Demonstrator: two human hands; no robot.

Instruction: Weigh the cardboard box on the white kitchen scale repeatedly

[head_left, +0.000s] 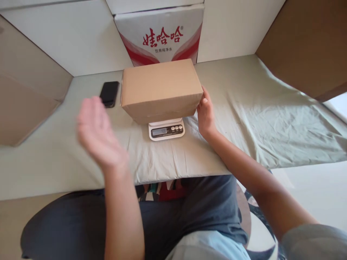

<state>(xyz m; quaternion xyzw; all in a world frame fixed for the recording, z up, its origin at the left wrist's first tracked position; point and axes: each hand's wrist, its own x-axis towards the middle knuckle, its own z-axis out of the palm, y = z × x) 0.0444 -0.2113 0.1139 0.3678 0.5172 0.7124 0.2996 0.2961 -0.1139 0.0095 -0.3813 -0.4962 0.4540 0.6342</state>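
A closed brown cardboard box [161, 85] rests on a small white digital kitchen scale [166, 130], whose display and buttons show below the box's front. The scale's platform is hidden under the box, and its reading is too small to make out surely. My right hand [205, 113] touches the right side of the box with its fingers laid along it, partly hidden behind the corner. My left hand [96, 133] is in the air left of the box, apart from it, with fingers stretched out and blurred. A black smartphone [109, 94] lies beyond my left hand.
A pale green cloth [244, 108] covers the table, wrinkled at the right. Behind the box stands a white and red carton [162, 36] with Chinese lettering, between white panels. Large brown cardboard [27, 83] stands at the left, and another brown board [306, 47] at the right.
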